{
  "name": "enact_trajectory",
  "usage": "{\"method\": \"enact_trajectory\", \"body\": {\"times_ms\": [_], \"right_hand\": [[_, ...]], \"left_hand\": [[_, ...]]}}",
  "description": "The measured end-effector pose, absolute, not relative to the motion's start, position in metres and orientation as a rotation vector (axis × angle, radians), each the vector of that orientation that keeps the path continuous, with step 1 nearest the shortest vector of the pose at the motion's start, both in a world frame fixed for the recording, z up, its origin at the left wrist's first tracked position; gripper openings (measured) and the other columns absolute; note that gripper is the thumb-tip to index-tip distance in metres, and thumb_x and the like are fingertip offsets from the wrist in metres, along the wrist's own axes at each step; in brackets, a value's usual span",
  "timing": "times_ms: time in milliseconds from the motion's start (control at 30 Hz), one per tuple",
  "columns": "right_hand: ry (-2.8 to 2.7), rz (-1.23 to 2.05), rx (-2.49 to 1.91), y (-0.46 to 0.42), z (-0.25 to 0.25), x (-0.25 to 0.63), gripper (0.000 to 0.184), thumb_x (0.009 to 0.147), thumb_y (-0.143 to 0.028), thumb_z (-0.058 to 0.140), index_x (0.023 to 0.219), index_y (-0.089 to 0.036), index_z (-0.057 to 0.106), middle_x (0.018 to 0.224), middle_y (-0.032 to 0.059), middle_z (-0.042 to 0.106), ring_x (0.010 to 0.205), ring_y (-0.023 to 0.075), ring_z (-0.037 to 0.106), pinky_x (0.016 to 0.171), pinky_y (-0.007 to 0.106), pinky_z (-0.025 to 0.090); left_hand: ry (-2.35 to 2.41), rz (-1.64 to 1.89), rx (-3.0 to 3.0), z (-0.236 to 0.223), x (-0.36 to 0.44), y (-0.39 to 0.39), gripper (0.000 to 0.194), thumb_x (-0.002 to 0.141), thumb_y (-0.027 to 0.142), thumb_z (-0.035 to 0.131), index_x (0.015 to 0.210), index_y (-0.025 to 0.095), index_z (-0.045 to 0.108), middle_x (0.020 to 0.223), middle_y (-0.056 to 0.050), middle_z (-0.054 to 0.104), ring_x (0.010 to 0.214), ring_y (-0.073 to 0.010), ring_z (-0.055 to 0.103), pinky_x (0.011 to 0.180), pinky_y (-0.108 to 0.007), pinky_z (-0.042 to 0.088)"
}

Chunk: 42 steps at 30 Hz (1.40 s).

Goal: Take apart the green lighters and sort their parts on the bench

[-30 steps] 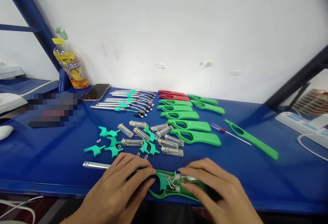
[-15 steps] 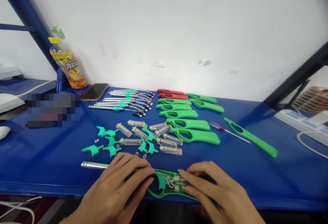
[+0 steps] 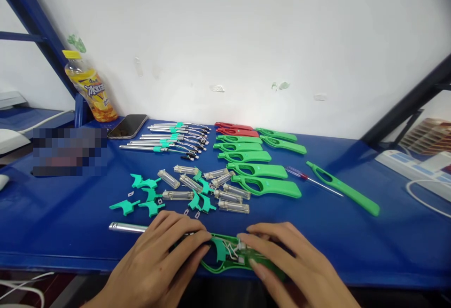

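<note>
At the table's front edge lies an open green lighter housing (image 3: 211,269), its inside facing up. A silver metal tube (image 3: 127,227) sticks out of its left end. My left hand (image 3: 165,256) is closed around the tube end of the housing. Inside sit a teal trigger (image 3: 221,249), thin white wires (image 3: 230,248) and a clear fuel tank, mostly under my fingers. My right hand (image 3: 292,256) grips the wide right end, fingertips on the tank and thumb at the near side. Loose clear fuel tanks (image 3: 178,195) and teal triggers (image 3: 125,206) lie just beyond my hands.
Behind are several metal tubes with wires (image 3: 155,147), green housings (image 3: 268,186) and red housings (image 3: 239,132). A screwdriver (image 3: 313,180) and one green housing (image 3: 345,190) lie right. A phone (image 3: 127,126) and drink bottle (image 3: 92,89) stand back left; a power strip (image 3: 408,164) is far right.
My right hand's fingers have shifted slightly left along the housing and cover more of the fuel tank. My left hand keeps its hold. The whole view has moved a little.
</note>
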State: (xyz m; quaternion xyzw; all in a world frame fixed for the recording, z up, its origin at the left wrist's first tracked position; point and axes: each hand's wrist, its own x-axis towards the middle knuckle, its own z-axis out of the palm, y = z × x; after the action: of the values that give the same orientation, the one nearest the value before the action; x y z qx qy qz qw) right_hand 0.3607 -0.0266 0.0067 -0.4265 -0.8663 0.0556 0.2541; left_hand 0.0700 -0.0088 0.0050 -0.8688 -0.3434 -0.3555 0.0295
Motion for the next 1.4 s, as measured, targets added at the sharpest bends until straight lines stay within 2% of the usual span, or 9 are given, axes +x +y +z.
{"method": "enact_trajectory", "body": {"times_ms": [133,233,400,600,767,1000,1200,1400], "right_hand": [[-2.377,0.206,-1.118,-0.0242,0.0103,0.3564,0.033,0.107,-0.024,0.071,0.135,-0.04,0.077,0.128,0.0017,0.081,0.109,0.0204,0.081,0.092,0.031,0.071],[-2.379,0.271,-1.114,-0.0231,0.0134,0.3564,0.03,0.107,-0.023,0.07,0.132,-0.038,0.079,0.124,0.0029,0.081,0.105,0.0206,0.081,0.087,0.03,0.071],[-2.357,0.317,-1.123,-0.0234,0.0125,0.3571,0.029,0.109,-0.024,0.069,0.133,-0.038,0.079,0.125,0.0035,0.081,0.106,0.0203,0.08,0.089,0.03,0.069],[-2.354,0.355,-1.137,-0.0224,0.0116,0.3577,0.03,0.108,-0.026,0.072,0.133,-0.041,0.078,0.126,0.0,0.08,0.11,0.0189,0.08,0.094,0.029,0.068],[-2.342,0.38,-1.149,-0.023,0.0129,0.3594,0.029,0.108,-0.028,0.073,0.132,-0.043,0.079,0.126,-0.0016,0.08,0.108,0.018,0.08,0.093,0.026,0.068],[-2.316,0.414,-1.159,-0.024,0.0134,0.3581,0.026,0.108,-0.028,0.073,0.128,-0.042,0.08,0.124,-0.0008,0.08,0.107,0.0182,0.08,0.092,0.025,0.068],[-2.297,0.437,-1.167,-0.0229,0.0145,0.3568,0.023,0.108,-0.03,0.073,0.126,-0.041,0.081,0.123,0.0004,0.08,0.107,0.0197,0.08,0.092,0.026,0.068],[-2.207,0.44,-1.165,-0.0248,0.0107,0.3589,0.022,0.107,-0.034,0.074,0.127,-0.042,0.078,0.123,-0.0032,0.081,0.107,0.0171,0.081,0.091,0.022,0.066]], "left_hand": [[-1.064,-1.105,-2.656,0.0068,0.0707,-0.0092,0.026,0.114,0.008,0.051,0.118,0.021,0.073,0.106,-0.001,0.079,0.096,-0.0175,0.073,0.098,-0.033,0.05],[-1.046,-1.12,-2.655,0.0091,0.0718,-0.0091,0.025,0.113,0.006,0.052,0.118,0.02,0.072,0.106,-0.002,0.08,0.096,-0.0176,0.073,0.099,-0.033,0.05],[-1.034,-1.116,-2.658,0.0107,0.0733,-0.009,0.025,0.114,0.006,0.051,0.118,0.02,0.071,0.105,-0.002,0.079,0.096,-0.0171,0.072,0.101,-0.033,0.048],[-1.019,-1.121,-2.656,0.0095,0.0726,-0.0089,0.026,0.113,0.005,0.051,0.119,0.019,0.071,0.106,-0.002,0.079,0.097,-0.0176,0.071,0.102,-0.033,0.047],[-1.038,-1.106,-2.653,0.0079,0.0718,-0.0094,0.025,0.114,0.006,0.051,0.116,0.019,0.073,0.105,-0.003,0.079,0.095,-0.0176,0.073,0.098,-0.033,0.049],[-1.033,-1.109,-2.662,0.0086,0.0721,-0.0092,0.026,0.113,0.004,0.051,0.119,0.019,0.072,0.107,-0.002,0.08,0.098,-0.0177,0.071,0.103,-0.034,0.047],[-1.032,-1.122,-2.648,0.0097,0.0727,-0.0093,0.026,0.113,0.006,0.051,0.118,0.02,0.073,0.105,-0.002,0.08,0.096,-0.0177,0.073,0.097,-0.033,0.051],[-1.044,-1.094,-2.656,0.0011,0.0668,-0.0079,0.026,0.113,0.008,0.053,0.12,0.021,0.074,0.109,-0.002,0.081,0.097,-0.0169,0.075,0.1,-0.032,0.052]]}}
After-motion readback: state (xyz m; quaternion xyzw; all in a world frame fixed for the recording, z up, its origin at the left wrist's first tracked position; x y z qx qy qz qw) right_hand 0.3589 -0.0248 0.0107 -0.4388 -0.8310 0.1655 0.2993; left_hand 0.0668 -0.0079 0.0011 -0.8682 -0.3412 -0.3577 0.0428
